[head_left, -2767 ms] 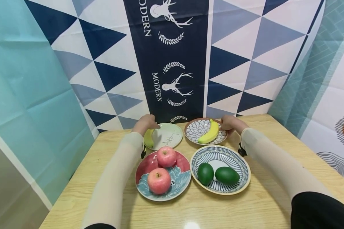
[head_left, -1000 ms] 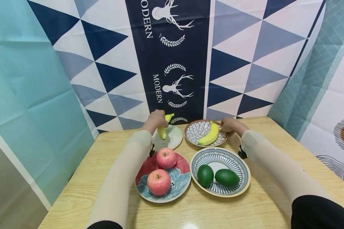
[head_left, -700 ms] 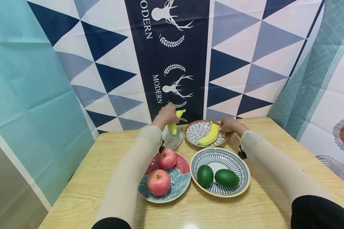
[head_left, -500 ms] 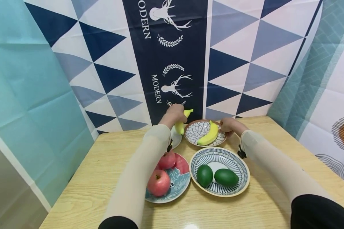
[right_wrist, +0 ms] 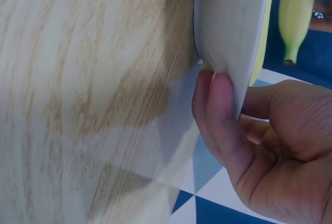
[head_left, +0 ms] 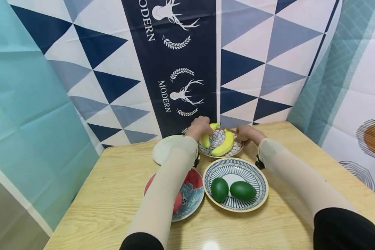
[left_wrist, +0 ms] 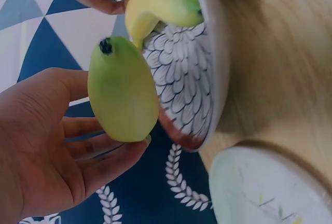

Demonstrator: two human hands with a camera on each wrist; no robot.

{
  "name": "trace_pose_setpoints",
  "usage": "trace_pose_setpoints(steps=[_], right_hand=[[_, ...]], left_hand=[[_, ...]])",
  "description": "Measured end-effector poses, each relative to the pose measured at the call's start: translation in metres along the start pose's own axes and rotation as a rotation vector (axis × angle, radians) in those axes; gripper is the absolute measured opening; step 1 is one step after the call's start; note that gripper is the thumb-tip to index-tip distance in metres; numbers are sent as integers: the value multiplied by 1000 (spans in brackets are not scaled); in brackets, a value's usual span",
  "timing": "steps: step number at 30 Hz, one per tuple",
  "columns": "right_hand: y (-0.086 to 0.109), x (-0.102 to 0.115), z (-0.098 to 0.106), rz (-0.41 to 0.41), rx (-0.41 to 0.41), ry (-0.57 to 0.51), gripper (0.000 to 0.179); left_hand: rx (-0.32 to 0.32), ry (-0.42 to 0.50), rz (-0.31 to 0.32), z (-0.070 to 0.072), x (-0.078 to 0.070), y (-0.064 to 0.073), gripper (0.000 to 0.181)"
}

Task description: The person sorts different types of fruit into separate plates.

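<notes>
In the head view my left hand (head_left: 201, 127) holds a yellow banana (head_left: 205, 141) over the left side of a brown-rimmed plate with a petal pattern (head_left: 217, 138). The left wrist view shows this banana (left_wrist: 124, 97) end-on, between thumb and fingers and apart from the plate (left_wrist: 179, 79). A second banana (head_left: 224, 143) lies in that plate. My right hand (head_left: 249, 134) pinches the plate's right rim; in the right wrist view its fingers (right_wrist: 223, 110) lie under the plate's outer wall (right_wrist: 233, 22), the thumb on the rim's other side.
Left of it stands a pale green plate (head_left: 164, 150). Nearer are a red and blue plate (head_left: 192, 199) with an apple (head_left: 177, 202), partly behind my left forearm, and a blue-striped plate (head_left: 259, 173) bearing two dark green avocado-like fruits (head_left: 242, 191). A patterned cloth (head_left: 187, 52) hangs behind the table.
My left hand has taken the banana from the pale green plate, lifted it and carried it right, over the petal-patterned plate. My right hand has kept its hold on the rim.
</notes>
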State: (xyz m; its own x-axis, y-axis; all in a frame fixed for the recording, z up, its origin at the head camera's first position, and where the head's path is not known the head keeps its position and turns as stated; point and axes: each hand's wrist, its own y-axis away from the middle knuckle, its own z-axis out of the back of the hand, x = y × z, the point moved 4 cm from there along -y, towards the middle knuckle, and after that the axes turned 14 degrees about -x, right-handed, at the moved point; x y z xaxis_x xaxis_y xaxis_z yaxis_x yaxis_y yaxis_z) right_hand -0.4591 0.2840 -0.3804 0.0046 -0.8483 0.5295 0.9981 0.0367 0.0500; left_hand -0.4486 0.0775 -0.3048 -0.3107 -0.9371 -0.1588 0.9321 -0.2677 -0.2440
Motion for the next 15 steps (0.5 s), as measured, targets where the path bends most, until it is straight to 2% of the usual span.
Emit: trace_pose_setpoints(steps=[10,13,15], right_hand=[[5,2,0,-9,14,-37,21],[5,1,0,-12,9,-32,20],[5,1,-1,-16,7,-35,20]], left_hand=[[14,-21,-4,-23,1,1,23],[18,-22,-11,-30,2,-1,26],[20,-21,-10,-40,4,-8,27]])
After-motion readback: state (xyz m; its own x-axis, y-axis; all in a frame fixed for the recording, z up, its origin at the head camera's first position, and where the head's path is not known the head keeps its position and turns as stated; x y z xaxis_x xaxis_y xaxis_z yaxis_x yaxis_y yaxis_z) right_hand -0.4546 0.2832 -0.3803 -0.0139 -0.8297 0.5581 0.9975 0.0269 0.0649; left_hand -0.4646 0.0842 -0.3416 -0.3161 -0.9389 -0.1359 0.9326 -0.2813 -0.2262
